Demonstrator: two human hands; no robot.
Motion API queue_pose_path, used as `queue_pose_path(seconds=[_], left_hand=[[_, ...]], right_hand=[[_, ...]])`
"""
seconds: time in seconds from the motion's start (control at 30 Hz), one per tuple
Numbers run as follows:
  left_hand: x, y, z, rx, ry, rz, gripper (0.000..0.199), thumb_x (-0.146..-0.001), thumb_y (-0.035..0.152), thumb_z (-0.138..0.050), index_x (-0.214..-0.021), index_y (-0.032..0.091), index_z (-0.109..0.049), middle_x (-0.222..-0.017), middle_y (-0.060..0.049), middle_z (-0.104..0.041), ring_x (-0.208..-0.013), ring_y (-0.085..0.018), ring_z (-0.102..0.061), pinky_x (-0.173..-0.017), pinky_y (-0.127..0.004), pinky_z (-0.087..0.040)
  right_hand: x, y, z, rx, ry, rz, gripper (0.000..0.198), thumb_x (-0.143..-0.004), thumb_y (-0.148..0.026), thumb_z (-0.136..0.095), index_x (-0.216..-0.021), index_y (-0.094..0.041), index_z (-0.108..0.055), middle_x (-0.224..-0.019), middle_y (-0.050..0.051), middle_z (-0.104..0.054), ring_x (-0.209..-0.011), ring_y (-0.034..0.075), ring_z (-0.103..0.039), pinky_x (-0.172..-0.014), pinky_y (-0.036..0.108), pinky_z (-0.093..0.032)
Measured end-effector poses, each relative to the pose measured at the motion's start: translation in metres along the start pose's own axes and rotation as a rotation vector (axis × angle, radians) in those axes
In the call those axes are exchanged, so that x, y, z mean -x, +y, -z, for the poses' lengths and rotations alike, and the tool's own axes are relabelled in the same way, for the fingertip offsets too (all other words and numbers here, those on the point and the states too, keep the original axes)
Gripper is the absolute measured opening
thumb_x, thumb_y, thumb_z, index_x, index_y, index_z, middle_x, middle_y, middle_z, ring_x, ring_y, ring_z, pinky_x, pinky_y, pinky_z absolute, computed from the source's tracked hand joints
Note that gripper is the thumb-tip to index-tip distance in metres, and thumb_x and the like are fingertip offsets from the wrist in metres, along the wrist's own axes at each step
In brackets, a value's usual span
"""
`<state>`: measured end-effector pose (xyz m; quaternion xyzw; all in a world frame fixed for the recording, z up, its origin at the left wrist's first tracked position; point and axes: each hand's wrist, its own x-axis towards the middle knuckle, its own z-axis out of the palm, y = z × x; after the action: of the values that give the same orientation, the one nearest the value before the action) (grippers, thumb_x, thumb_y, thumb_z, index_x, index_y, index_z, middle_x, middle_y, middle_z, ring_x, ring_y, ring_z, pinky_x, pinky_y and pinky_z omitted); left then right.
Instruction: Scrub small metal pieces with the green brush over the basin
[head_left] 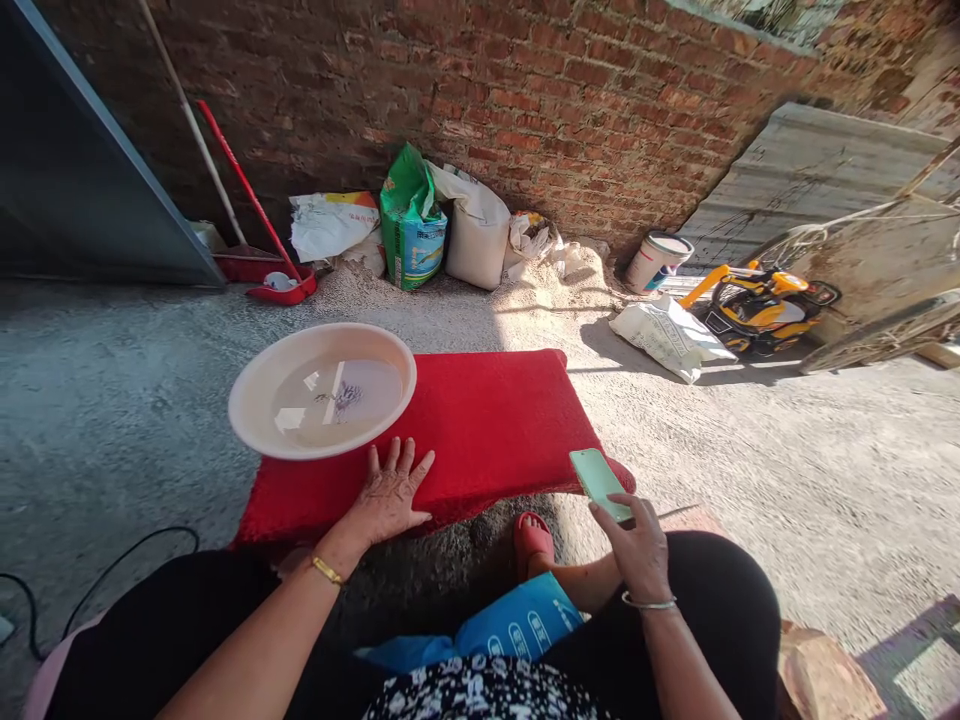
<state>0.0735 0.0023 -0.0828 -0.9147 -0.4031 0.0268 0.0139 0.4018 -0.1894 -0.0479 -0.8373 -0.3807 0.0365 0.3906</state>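
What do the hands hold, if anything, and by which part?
The right hand holds the pale green phone by its near end; the left hand holds nothing.

R hand pt. hides phone; grey panel cut off @ L edge.

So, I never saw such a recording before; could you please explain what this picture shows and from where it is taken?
There is no machine, only a person's bare left hand and bare right hand. The one picture comes from a camera worn on that person's head, looking forward and down. On bright red cloth stands a wide, round, pale plastic basin, apparently with water in it. The left hand lies spread on the cloth beside it; the right hand holds a pale green, rectangular phone.
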Motion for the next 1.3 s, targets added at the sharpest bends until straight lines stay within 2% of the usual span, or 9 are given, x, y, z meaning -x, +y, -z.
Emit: queue_pose_path(seconds=[0.13, 0.23, 0.5, 0.57, 0.83, 0.97, 1.07, 1.2, 1.3], left_hand=[[0.001, -0.001, -0.001, -0.017, 0.027, -0.004, 0.092, -0.065, 0.062, -0.062, -0.142, 0.024, -0.031, -0.15, -0.02, -0.023, -0.137, -0.043, -0.014, -0.105, -0.064, -0.005], [0.002, -0.001, -0.001, -0.024, 0.035, -0.012, 0.093, -0.065, 0.064, -0.062, -0.143, 0.024, -0.03, -0.149, -0.02, -0.024, -0.137, -0.044, -0.015, -0.105, -0.064, -0.006], [0.001, -0.001, -0.001, -0.031, 0.043, -0.021, 0.095, -0.064, 0.066, -0.061, -0.143, 0.024, -0.03, -0.149, -0.022, -0.024, -0.136, -0.044, -0.016, -0.105, -0.065, -0.005], [0.001, -0.001, -0.002, -0.026, 0.042, -0.02, 0.095, -0.064, 0.066, -0.062, -0.143, 0.024, -0.03, -0.149, -0.022, -0.024, -0.136, -0.044, -0.015, -0.105, -0.065, -0.004], [0.0, -0.003, -0.005, -0.023, 0.028, 0.002, 0.094, -0.064, 0.064, -0.063, -0.143, 0.025, -0.03, -0.149, -0.019, -0.025, -0.137, -0.042, -0.015, -0.106, -0.063, -0.003], [0.0, -0.003, -0.005, -0.041, 0.039, -0.005, 0.092, -0.065, 0.064, -0.061, -0.142, 0.024, -0.031, -0.149, -0.019, -0.025, -0.137, -0.042, -0.016, -0.106, -0.063, -0.004], [0.0, -0.003, -0.005, -0.034, 0.042, -0.009, 0.093, -0.064, 0.064, -0.062, -0.142, 0.024, -0.031, -0.149, -0.019, -0.025, -0.137, -0.042, -0.015, -0.106, -0.063, -0.003], [0.0, -0.002, -0.004, -0.015, 0.04, -0.013, 0.094, -0.063, 0.064, -0.063, -0.142, 0.024, -0.031, -0.149, -0.02, -0.024, -0.137, -0.043, -0.014, -0.105, -0.064, -0.004], [0.0, -0.002, -0.003, -0.02, 0.049, -0.011, 0.095, -0.062, 0.064, -0.064, -0.142, 0.023, -0.032, -0.149, -0.02, -0.025, -0.136, -0.044, -0.016, -0.105, -0.064, -0.004]], right_hand=[[0.032, -0.024, -0.028, -0.134, -0.328, 0.188, 0.036, -0.076, -0.054, -0.061, -0.093, -0.023, -0.058, -0.088, 0.002, -0.055, -0.065, 0.014, -0.052, -0.061, 0.027, -0.044], [0.04, -0.027, -0.035, -0.153, -0.41, 0.216, 0.033, -0.078, -0.051, -0.061, -0.096, -0.023, -0.057, -0.089, 0.002, -0.055, -0.065, 0.013, -0.052, -0.06, 0.026, -0.044], [-0.007, 0.024, 0.01, 0.041, 0.079, -0.188, 0.054, -0.063, -0.07, -0.06, -0.082, -0.02, -0.063, -0.08, 0.004, -0.058, -0.068, 0.018, -0.052, -0.066, 0.033, -0.041], [-0.011, 0.024, 0.01, 0.017, 0.113, -0.212, 0.056, -0.061, -0.071, -0.06, -0.081, -0.019, -0.063, -0.079, 0.004, -0.057, -0.068, 0.019, -0.052, -0.066, 0.033, -0.041], [0.023, -0.044, -0.047, -0.19, -0.296, 0.253, 0.031, -0.077, -0.051, -0.062, -0.089, -0.022, -0.059, -0.083, 0.001, -0.052, -0.067, 0.013, -0.051, -0.06, 0.025, -0.042], [0.026, -0.05, -0.06, -0.165, -0.432, 0.338, 0.03, -0.077, -0.049, -0.062, -0.091, -0.023, -0.059, -0.087, 0.0, -0.051, -0.065, 0.011, -0.051, -0.058, 0.023, -0.042], [0.013, -0.026, -0.052, -0.119, -0.316, 0.231, 0.035, -0.076, -0.055, -0.061, -0.088, -0.022, -0.059, -0.086, 0.001, -0.052, -0.06, 0.01, -0.05, -0.059, 0.025, -0.042], [-0.014, 0.012, -0.028, -0.017, 0.007, -0.036, 0.051, -0.068, -0.069, -0.057, -0.084, -0.02, -0.061, -0.083, 0.002, -0.055, -0.058, 0.013, -0.049, -0.06, 0.03, -0.042], [-0.023, 0.017, -0.021, -0.021, 0.098, -0.118, 0.055, -0.065, -0.072, -0.057, -0.083, -0.02, -0.061, -0.084, 0.003, -0.055, -0.058, 0.014, -0.049, -0.061, 0.031, -0.042]])
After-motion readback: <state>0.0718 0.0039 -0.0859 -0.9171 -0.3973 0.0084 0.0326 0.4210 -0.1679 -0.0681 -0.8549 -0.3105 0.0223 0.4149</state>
